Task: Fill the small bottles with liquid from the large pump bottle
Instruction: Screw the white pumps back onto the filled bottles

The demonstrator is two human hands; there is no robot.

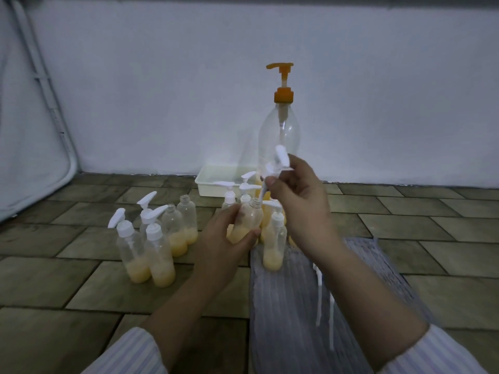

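A small clear plastic bottle [247, 222], its lower part filled with pale yellow liquid, is held tilted in mid-air at the centre of the view, its open neck pointing up and to the right. The left hand [224, 238] grips it around the lower body, fingers curled round the plastic. The right hand [297, 201] sits just above and to the right, pinching a white pump cap [279, 160] between thumb and fingers; the cap's thin white dip tube [262, 191] slants down with its tip at the bottle's open mouth.

Directly behind the hands stands a large clear plastic pump bottle with an orange pump head [279, 125], nearly empty, only a little yellow liquid showing at its base. It stands in or against a shallow white plastic tray [213, 184] by the wall; which cannot be told.

To the left, on the brown tiled floor [81, 265], stands a group of five small bottles [159, 238] with yellow liquid: three nearer ones wear white pump caps, two behind them are uncapped. Another cluster of capped small bottles [272, 238] stands close behind and beside the held bottle, partly hidden by the hands. A grey striped cloth [297, 306] lies under the right forearm, with loose white dip tubes [320, 292] on it. Striped sleeves [129, 354] cover both wrists. A pale wall [162, 103] fills the background
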